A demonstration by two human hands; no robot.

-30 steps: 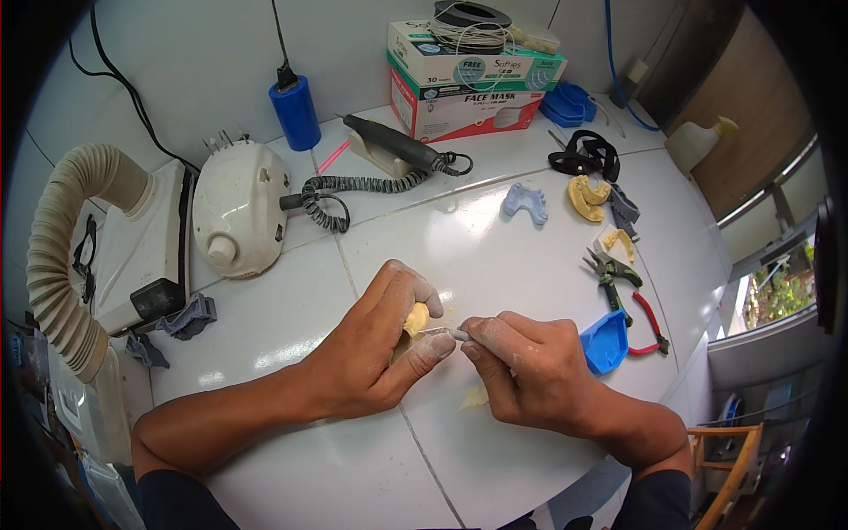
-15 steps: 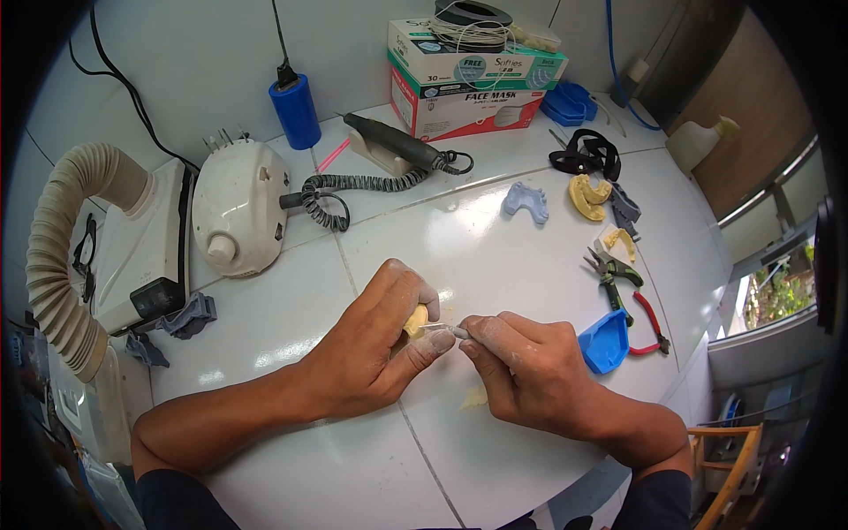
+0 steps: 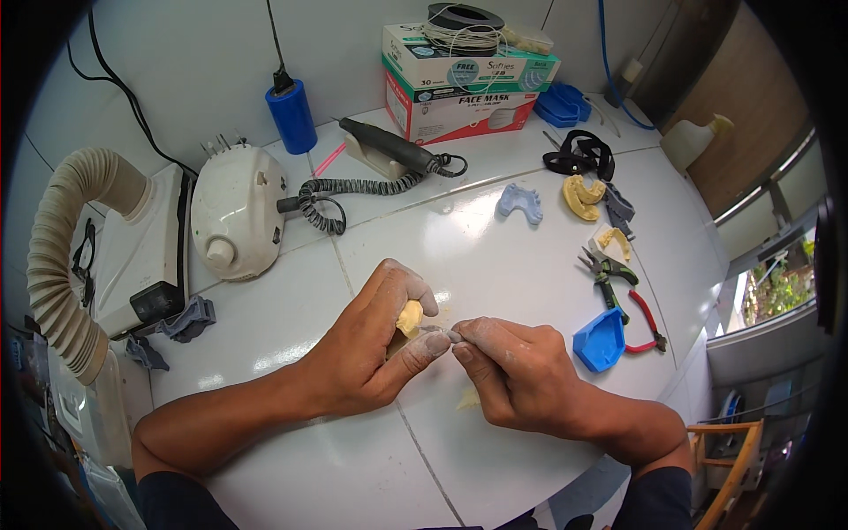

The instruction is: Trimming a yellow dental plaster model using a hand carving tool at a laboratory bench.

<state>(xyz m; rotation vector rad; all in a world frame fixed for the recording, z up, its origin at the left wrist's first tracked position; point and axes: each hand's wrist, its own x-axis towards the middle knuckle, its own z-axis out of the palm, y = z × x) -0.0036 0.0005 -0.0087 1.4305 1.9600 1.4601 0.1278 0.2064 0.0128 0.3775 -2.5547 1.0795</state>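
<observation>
Head view: the left hand (image 3: 375, 340) grips a yellow plaster piece (image 3: 410, 316), partly hidden by that grasp, above the white table (image 3: 327, 464); the right hand (image 3: 526, 367) pinches a slim tool (image 3: 455, 336), its handle mostly covered, its tip hard to make out near the piece. Rightward lie one blue tray (image 3: 600, 340) and two pliers (image 3: 647, 314); farther, one pale-blue dental mould (image 3: 521, 202), then two stacked boxes (image 3: 433, 115), the top partly covered by a spool (image 3: 464, 37).

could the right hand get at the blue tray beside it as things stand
Probably yes: the blue tray lies just to the right of the right hand, with nothing visible between them. The hand holds a slim tool, though, so it may need freeing first.
</observation>
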